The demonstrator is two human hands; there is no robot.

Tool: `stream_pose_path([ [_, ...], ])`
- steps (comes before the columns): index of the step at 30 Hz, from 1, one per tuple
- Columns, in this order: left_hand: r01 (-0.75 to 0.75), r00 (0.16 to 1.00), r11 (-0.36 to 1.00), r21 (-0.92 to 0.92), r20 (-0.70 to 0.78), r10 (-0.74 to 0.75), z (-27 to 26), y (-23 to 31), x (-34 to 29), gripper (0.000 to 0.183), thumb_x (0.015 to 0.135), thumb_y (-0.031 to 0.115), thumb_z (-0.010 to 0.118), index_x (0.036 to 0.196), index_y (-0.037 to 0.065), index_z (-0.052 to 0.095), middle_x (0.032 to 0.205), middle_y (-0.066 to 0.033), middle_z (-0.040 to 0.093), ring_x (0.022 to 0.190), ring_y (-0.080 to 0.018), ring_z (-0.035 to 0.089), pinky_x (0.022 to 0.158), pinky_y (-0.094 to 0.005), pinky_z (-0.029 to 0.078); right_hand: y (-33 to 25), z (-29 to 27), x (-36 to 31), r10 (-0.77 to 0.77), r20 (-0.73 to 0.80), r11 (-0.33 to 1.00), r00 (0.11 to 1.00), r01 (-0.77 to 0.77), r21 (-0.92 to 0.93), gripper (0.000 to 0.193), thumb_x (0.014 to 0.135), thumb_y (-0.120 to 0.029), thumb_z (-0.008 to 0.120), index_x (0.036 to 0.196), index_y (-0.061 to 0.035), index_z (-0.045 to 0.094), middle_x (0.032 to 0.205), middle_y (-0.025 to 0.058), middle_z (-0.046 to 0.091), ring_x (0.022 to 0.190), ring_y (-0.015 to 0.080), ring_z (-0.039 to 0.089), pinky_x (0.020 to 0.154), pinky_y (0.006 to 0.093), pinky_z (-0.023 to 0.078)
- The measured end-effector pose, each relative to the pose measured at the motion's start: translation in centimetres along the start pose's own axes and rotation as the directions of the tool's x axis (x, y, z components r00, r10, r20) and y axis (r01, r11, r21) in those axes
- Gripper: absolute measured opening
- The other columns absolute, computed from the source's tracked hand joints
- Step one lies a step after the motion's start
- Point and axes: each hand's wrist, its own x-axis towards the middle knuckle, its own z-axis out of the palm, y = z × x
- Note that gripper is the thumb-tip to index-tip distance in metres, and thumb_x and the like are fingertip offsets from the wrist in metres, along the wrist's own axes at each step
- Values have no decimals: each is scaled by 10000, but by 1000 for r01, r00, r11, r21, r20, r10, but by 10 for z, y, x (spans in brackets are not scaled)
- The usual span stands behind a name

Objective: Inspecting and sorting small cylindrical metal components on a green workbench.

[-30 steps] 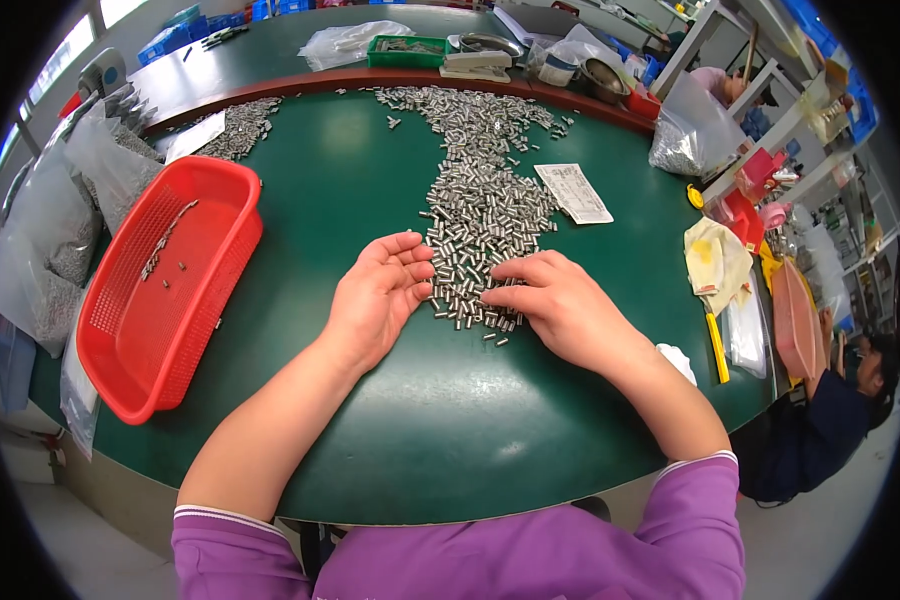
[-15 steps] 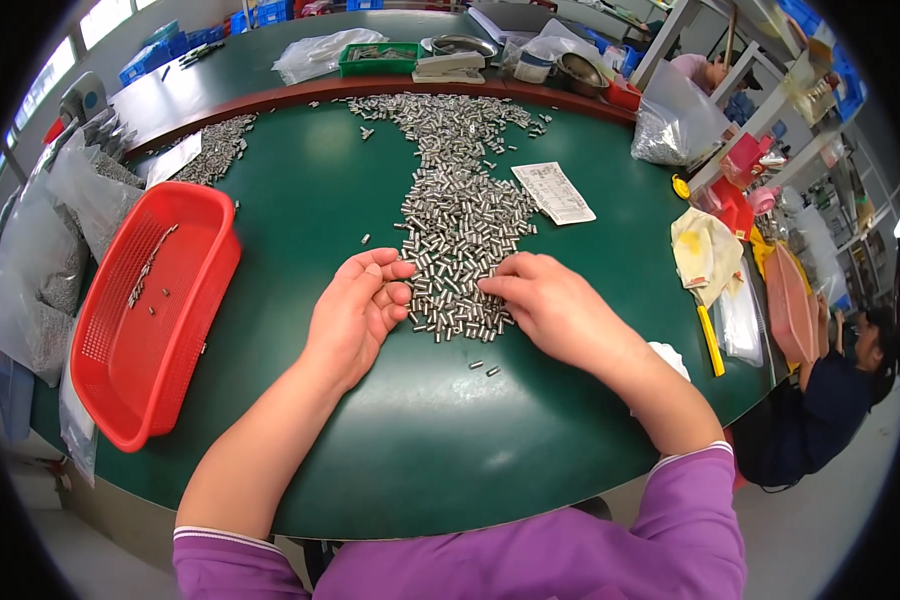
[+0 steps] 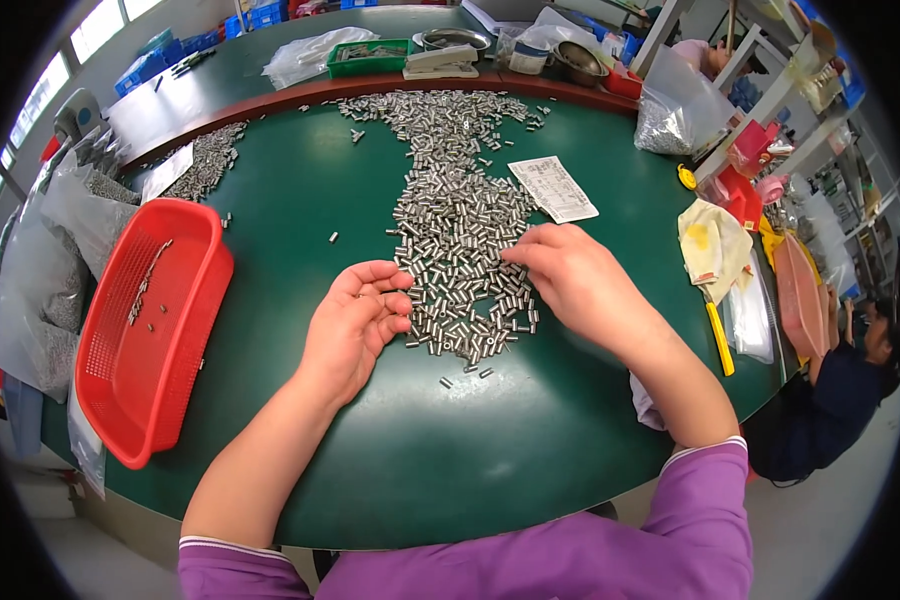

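Observation:
A long pile of small shiny metal cylinders runs down the middle of the green table, its near end thinly spread. At that end's left edge rests my left hand, palm turned toward the pile, fingers loosely curled and apart, with no piece visible in them. Over the right edge my right hand is bent, its fingers drawn together and their tips among the pieces. Whether it pinches one is hidden. Two loose cylinders lie just in front of the pile; another loose cylinder lies to its left.
A red plastic basket with a few pieces stands left, beside bags of parts. Right of the pile lie a printed card, a cloth and a yellow-handled tool. A green tray stands behind. A co-worker sits at right.
My right hand has moved up and to the right along the pile's edge. The pile's near end has spread wider and closer to me. My left hand stays by the left edge.

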Motion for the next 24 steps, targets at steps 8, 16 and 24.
stream_pose_path([
  [8, 9, 1000, 1000, -19, -5, -9, -2, -1, 0, 275, 898, -16, 446, 1170, 12, 476, 1113, -106, 580, 888, -146, 600, 761, -287, 528, 8, 18, 4, -54, 64, 985, 996, 43, 164, 318, 790, 41, 599, 1082, -65, 666, 1062, 83, 622, 1004, 296, 584, 885, 379, 485],
  [16, 4, 1000, 998, -56, 24, -3, -5, -1, -2, 202, 976, 89, 452, 1161, 16, 484, 1074, -98, 596, 851, -133, 598, 737, -275, 526, 20, 11, 0, 85, -36, 991, 996, -81, 104, 204, 786, -17, 638, 970, -86, 690, 934, 63, 615, 924, 272, 593, 810, 378, 499],
  [24, -6, 1000, 999, -49, 26, 7, -4, -1, -1, 202, 979, 91, 442, 1160, 14, 485, 1082, -103, 599, 838, -132, 598, 718, -263, 522, 5, 19, 8, 45, -5, 999, 999, -45, 14, 136, 779, -154, 706, 897, -88, 711, 868, 56, 606, 892, 258, 579, 779, 377, 497],
])
